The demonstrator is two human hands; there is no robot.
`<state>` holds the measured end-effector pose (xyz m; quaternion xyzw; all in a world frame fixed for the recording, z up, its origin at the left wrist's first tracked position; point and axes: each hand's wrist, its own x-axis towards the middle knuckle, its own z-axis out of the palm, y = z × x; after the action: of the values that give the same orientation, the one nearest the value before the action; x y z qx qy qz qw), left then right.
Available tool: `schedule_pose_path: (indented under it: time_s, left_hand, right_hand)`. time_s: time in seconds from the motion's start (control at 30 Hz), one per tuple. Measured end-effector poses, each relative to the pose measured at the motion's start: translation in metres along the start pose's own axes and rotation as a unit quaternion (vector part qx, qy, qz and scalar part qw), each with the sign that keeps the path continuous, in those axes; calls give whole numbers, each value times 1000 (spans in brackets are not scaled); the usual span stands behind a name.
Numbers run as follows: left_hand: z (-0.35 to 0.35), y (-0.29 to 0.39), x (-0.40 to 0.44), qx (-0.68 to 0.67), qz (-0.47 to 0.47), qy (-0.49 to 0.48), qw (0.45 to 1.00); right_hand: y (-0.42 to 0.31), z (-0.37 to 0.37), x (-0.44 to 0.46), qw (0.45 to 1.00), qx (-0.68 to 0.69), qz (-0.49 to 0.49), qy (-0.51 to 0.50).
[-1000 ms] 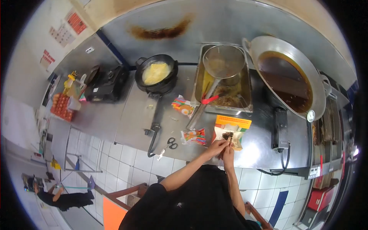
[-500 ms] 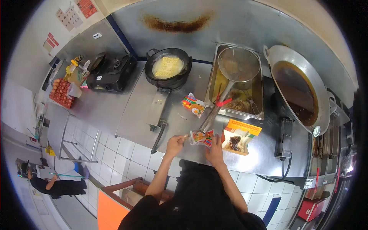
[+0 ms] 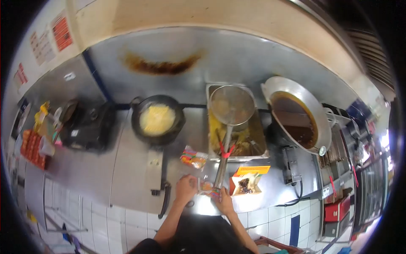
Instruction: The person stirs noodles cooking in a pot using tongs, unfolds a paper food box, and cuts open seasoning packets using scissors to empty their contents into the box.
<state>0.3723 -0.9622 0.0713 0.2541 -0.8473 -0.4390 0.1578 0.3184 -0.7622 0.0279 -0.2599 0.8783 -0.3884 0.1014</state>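
Observation:
A small printed packet (image 3: 206, 186) lies between my hands near the counter's front edge. My left hand (image 3: 186, 188) is closed at its left side, with a small thing in the fingers that I cannot make out. At its right end, my right hand (image 3: 224, 201) grips the packet. Just above is a second colourful packet (image 3: 193, 158). To the right stands an open yellow carton (image 3: 249, 180) with dark contents. Part of the scissors (image 3: 190, 203) shows beside my left wrist. Noodles (image 3: 158, 118) sit in bubbling liquid in a black wok (image 3: 174, 134).
A mesh strainer (image 3: 232, 106) rests over a metal tray (image 3: 265, 155) of oil. A large pan (image 3: 277, 84) of dark liquid stands at the right. At the left are a portable stove (image 3: 91, 129) and a tray of eggs (image 3: 33, 149).
Both hands have moved from the carton to the packet on its left, and my right hand now grips its right end. The view has tilted up, and the person at far left is out of view.

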Motion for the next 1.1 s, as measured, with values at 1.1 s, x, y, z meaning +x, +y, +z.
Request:
schedule_pose_path:
  time_s: [1.1]
  left_hand:
    - [-326,41,173,439,-33,-24,898]
  right_hand:
    - [29,-24,-43,956,183,180,142]
